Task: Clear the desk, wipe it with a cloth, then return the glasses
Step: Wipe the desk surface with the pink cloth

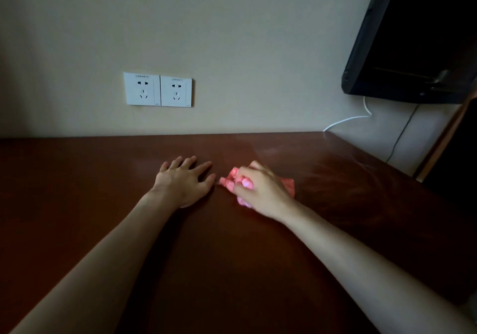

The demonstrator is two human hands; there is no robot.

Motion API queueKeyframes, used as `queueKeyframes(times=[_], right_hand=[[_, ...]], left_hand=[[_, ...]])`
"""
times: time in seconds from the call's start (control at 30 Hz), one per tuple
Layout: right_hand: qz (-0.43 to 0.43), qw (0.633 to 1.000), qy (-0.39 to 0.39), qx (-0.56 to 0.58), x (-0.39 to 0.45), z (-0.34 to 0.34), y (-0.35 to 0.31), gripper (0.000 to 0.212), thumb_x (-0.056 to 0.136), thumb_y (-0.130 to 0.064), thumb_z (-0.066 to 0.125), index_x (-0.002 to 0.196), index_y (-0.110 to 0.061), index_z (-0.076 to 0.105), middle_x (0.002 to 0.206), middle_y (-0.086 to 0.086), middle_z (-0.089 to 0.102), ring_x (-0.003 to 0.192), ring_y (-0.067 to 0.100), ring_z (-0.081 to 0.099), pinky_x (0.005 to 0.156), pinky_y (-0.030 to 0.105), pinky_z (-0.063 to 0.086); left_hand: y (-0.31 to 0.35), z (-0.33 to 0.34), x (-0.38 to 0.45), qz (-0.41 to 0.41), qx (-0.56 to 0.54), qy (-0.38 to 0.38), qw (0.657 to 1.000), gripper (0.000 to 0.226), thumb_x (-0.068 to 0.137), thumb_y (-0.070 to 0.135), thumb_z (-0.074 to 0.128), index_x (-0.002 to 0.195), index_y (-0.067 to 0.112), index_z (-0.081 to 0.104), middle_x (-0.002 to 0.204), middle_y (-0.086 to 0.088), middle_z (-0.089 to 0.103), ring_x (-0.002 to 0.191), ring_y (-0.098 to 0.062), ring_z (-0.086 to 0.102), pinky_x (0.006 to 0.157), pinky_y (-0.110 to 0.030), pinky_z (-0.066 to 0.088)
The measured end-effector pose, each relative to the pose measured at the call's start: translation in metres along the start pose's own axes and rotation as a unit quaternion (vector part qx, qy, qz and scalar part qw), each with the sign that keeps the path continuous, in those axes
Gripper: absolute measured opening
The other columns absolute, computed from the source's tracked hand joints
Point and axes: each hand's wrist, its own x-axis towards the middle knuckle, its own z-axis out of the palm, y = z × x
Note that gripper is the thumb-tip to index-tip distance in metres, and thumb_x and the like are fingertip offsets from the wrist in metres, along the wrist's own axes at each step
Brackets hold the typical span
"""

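The surface point(103, 204) carries both hands. The left hand point(184, 182) rests flat, fingers spread wide. The right hand point(258, 189), just beside it, has its grip closed around a pink cloth point(289, 186).

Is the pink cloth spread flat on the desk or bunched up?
Bunched up: the pink cloth is crumpled under the right hand, whose fingers curl round it on the brown wooden desk.

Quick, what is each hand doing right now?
Left hand: open, fingers spread flat on the desk, holding nothing.
Right hand: fingers curled round the pink cloth, pressing it on the desk.
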Motion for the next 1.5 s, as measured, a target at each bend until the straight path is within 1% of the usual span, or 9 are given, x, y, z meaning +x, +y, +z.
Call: queueKeyframes(times=[0.13,0.3,0.43,0.8,0.93,1.1,1.23,1.4,1.5], right_hand=[[0.051,0.998,0.007,-0.048,0.094,0.028,0.033,0.027,0.093,-0.054,0.060,0.083,-0.029,0.057,0.097,0.003,0.055,0.100,0.027,0.057,0.078,0.034,0.044],[0.119,0.989,0.035,-0.079,0.209,0.064,0.072,0.045,0.087,-0.065,0.052,0.080,-0.022,0.061,0.099,0.009,0.068,0.101,0.030,0.063,0.077,0.035,0.046],[0.137,0.983,0.031,-0.114,0.238,0.069,0.073,0.043,0.097,-0.051,0.054,0.107,-0.012,0.069,0.119,0.019,0.066,0.116,0.037,0.056,0.094,0.037,0.042],[0.050,0.996,0.049,-0.060,0.009,0.008,0.002,0.044,0.093,-0.064,0.055,0.098,-0.022,0.069,0.102,0.007,0.061,0.102,0.038,0.058,0.082,0.039,0.051],[0.007,0.999,0.026,-0.019,-0.092,-0.025,-0.033,0.034,0.091,-0.060,0.058,0.087,-0.027,0.062,0.092,-0.001,0.054,0.096,0.030,0.056,0.079,0.038,0.046],[-0.065,0.998,0.024,0.007,-0.199,-0.060,-0.067,0.056,0.087,-0.078,0.043,0.079,-0.025,0.059,0.086,-0.009,0.049,0.084,0.015,0.051,0.075,0.033,0.042],[-0.069,0.997,0.017,0.014,-0.206,-0.064,-0.059,0.043,0.088,-0.069,0.048,0.086,-0.028,0.062,0.088,-0.007,0.050,0.088,0.017,0.056,0.078,0.038,0.047],[0.045,0.997,0.015,-0.053,-0.150,-0.048,-0.054,0.038,0.094,-0.064,0.052,0.093,-0.027,0.062,0.098,-0.001,0.051,0.106,0.033,0.055,0.086,0.040,0.047],[0.021,0.996,0.047,-0.067,-0.181,-0.050,-0.065,0.038,0.094,-0.065,0.052,0.094,-0.028,0.062,0.093,-0.005,0.048,0.097,0.028,0.053,0.080,0.039,0.046]], left_hand=[[-0.002,0.006,0.005,-0.001,-0.002,0.009,1.000,0.065,0.097,0.073,0.016,0.158,0.051,0.017,0.171,0.005,0.013,0.157,-0.024,0.008,0.126,-0.050,0.008],[0.000,0.010,0.008,-0.001,-0.009,0.028,1.000,0.065,0.097,0.073,0.016,0.158,0.052,0.015,0.170,0.007,0.012,0.157,-0.022,0.005,0.126,-0.050,0.006],[0.003,0.005,0.002,-0.003,-0.008,0.033,0.999,0.064,0.098,0.072,0.016,0.158,0.051,0.015,0.170,0.008,0.011,0.157,-0.021,0.004,0.127,-0.049,0.005],[0.052,-0.014,-0.052,-0.082,0.014,0.015,0.996,0.059,0.103,0.059,0.024,0.155,0.034,0.035,0.160,-0.007,0.035,0.150,-0.032,0.027,0.115,-0.057,0.029],[0.082,-0.022,-0.126,-0.079,-0.015,0.026,0.996,0.064,0.099,0.065,0.030,0.156,0.036,0.033,0.164,-0.005,0.028,0.151,-0.033,0.023,0.116,-0.059,0.026],[0.092,-0.018,-0.225,-0.085,-0.032,0.061,0.994,0.068,0.095,0.071,0.032,0.156,0.041,0.032,0.168,-0.002,0.020,0.155,-0.034,0.013,0.120,-0.061,0.016],[0.096,0.007,-0.264,-0.090,-0.022,0.052,0.994,0.068,0.096,0.072,0.027,0.158,0.044,0.027,0.168,0.000,0.021,0.155,-0.033,0.013,0.123,-0.057,0.012],[0.093,0.012,-0.263,-0.080,-0.024,0.066,0.994,0.066,0.097,0.071,0.023,0.158,0.046,0.026,0.168,0.001,0.021,0.156,-0.031,0.012,0.124,-0.055,0.009],[0.091,0.013,-0.262,-0.076,-0.024,0.068,0.994,0.066,0.097,0.071,0.022,0.158,0.045,0.025,0.169,0.001,0.021,0.156,-0.030,0.012,0.124,-0.055,0.010]])
